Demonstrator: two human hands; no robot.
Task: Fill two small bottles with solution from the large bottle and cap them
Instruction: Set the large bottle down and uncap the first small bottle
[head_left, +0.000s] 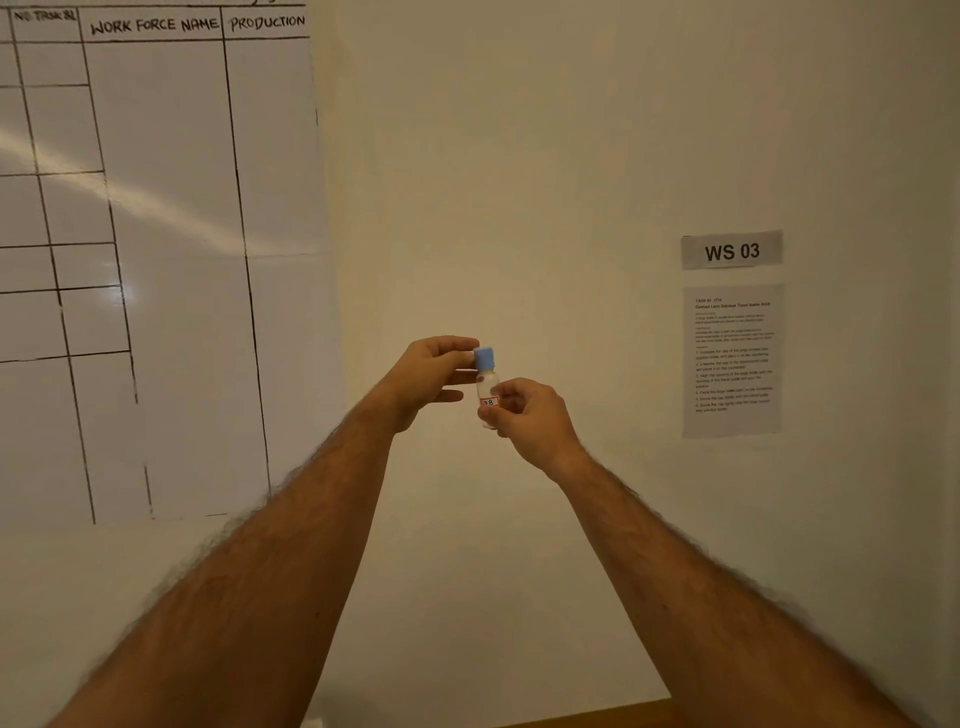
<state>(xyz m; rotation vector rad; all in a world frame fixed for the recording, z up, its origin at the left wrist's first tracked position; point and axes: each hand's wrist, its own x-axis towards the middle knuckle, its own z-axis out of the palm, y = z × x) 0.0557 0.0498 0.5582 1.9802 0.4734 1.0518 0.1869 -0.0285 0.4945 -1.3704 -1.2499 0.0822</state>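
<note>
hands (483, 387) hold capped small bottle (487, 391) aloft, near wall (519, 182).

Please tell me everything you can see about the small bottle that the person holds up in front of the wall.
The small bottle is clear, probably plastic or glass, with a light blue cap on top and a small white label with a red border low on its body. It is upright, held in the air before the beige wall. The left hand pinches the cap; the right hand grips the lower body. Whether liquid is inside cannot be told.
</note>
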